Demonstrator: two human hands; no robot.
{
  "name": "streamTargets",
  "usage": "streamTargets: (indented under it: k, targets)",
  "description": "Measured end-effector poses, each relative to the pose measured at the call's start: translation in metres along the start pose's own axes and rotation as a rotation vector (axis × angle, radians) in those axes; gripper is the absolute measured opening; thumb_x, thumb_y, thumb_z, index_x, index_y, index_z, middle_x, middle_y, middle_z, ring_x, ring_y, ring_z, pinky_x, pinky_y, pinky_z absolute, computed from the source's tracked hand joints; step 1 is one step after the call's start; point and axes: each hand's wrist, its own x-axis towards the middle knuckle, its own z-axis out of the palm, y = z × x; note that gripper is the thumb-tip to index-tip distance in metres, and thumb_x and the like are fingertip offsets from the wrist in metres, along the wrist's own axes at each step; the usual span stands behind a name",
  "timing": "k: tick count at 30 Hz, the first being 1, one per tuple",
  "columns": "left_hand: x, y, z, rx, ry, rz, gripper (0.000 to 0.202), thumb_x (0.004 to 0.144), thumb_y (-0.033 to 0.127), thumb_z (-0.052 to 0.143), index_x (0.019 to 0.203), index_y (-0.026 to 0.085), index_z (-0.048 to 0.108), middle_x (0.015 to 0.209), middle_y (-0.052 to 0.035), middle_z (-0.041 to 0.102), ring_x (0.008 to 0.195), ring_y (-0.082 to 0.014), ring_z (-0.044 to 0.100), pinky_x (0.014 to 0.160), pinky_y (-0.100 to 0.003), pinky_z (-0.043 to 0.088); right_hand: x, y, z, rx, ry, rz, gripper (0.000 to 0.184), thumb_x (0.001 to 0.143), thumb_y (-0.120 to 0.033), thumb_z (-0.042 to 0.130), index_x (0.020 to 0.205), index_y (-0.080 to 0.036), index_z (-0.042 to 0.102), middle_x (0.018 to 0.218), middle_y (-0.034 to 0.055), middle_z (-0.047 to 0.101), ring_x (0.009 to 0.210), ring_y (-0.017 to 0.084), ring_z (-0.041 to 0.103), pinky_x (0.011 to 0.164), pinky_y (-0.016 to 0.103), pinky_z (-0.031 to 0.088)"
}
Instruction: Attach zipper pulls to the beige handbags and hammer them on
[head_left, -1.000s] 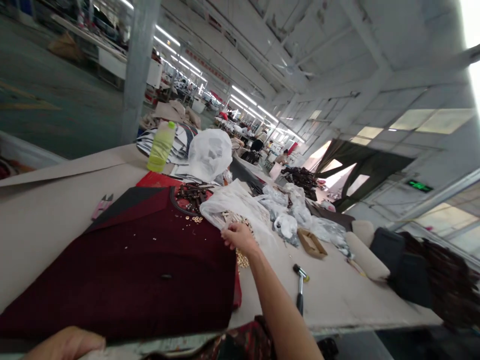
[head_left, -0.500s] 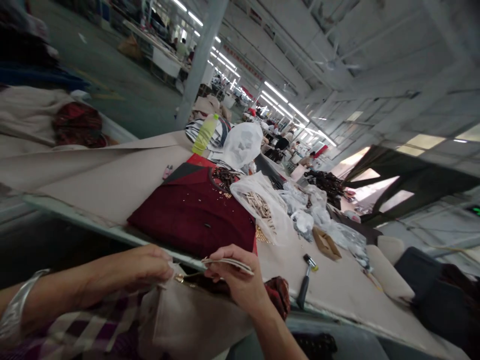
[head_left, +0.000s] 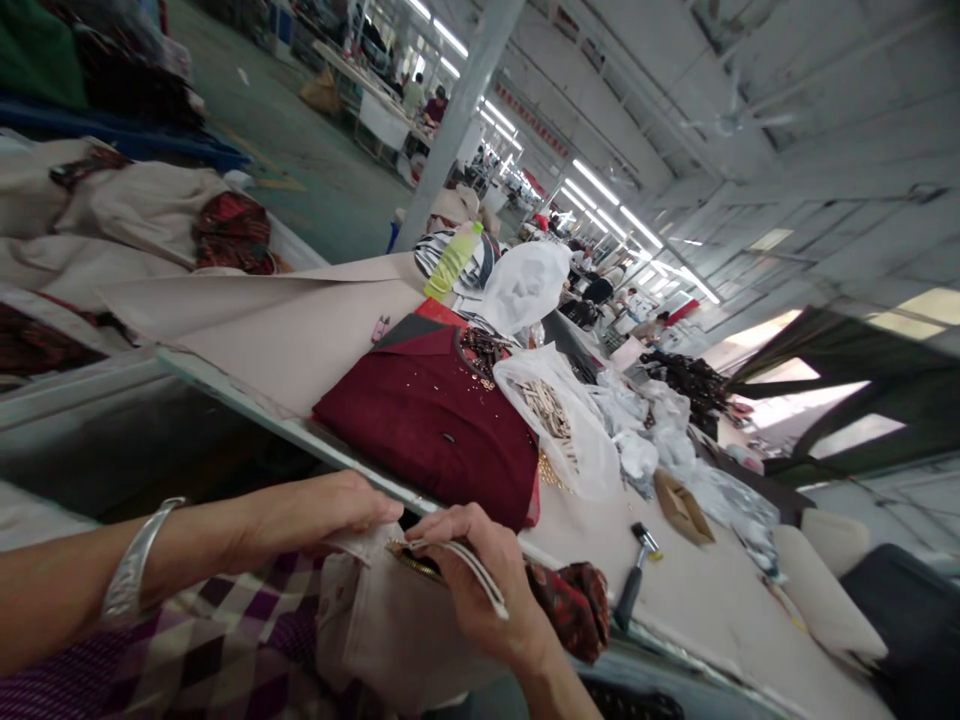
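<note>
A beige fabric bag (head_left: 405, 630) lies over my lap below the table edge, its brass zipper (head_left: 418, 567) partly showing near the top. My left hand (head_left: 349, 512) is closed on the bag's upper edge, beside the end of the zipper. Close to it, my right hand (head_left: 480, 575) pinches a narrow cream strap (head_left: 484, 580) that curves across its fingers by the zipper. What the right fingertips press on underneath is hidden. Dark red patterned cloth (head_left: 574, 605) hangs out to the right of that hand.
Folded maroon cloth (head_left: 427, 420) lies on the table, with small metal bits on it. Right of it are a white plastic bag (head_left: 592, 450) of cream strips, a small cardboard box (head_left: 684, 507) and a hammer (head_left: 636, 575). A yellow-green bottle (head_left: 454, 260) stands behind.
The view has shifted, so the table appears farther right. My hands have come closer together at the zipper end, and the strap now bends downward over my right hand.
</note>
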Motion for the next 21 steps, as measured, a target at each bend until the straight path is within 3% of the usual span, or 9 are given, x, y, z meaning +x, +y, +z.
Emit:
streamTargets:
  k: [5,14,21]
  targets:
    - [-0.002,0.004,-0.002,0.049,-0.080,-0.037,0.043,0.064,0.059,0.061,0.065,0.020,0.044,0.063,0.0029,0.032,0.059,-0.0115,0.023,0.055,-0.028,0.015,0.008,0.001,0.001,-0.072,-0.065,-0.098,0.019,0.101,-0.014,0.052,0.108,-0.024,0.067,0.103,0.0035,0.073,0.096,0.016,0.070,0.088,0.028,0.054]
    - [0.003,-0.002,-0.001,0.088,-0.014,-0.134,0.030,0.050,0.045,0.056,0.065,0.020,0.047,0.062,0.0021,0.033,0.060,-0.0129,0.026,0.054,-0.027,0.016,0.014,-0.001,-0.004,-0.090,-0.177,-0.082,0.018,0.105,-0.024,0.050,0.106,-0.023,0.067,0.106,0.0053,0.074,0.099,0.018,0.070,0.089,0.029,0.053]
    - [0.007,-0.009,-0.003,0.057,-0.002,-0.140,0.027,0.053,0.041,0.060,0.060,0.020,0.045,0.058,0.0025,0.032,0.055,-0.0114,0.023,0.053,-0.029,0.012,0.010,0.000,-0.007,-0.153,-0.242,-0.063,0.020,0.108,-0.031,0.047,0.108,-0.024,0.066,0.110,0.0039,0.075,0.100,0.017,0.069,0.088,0.028,0.051]
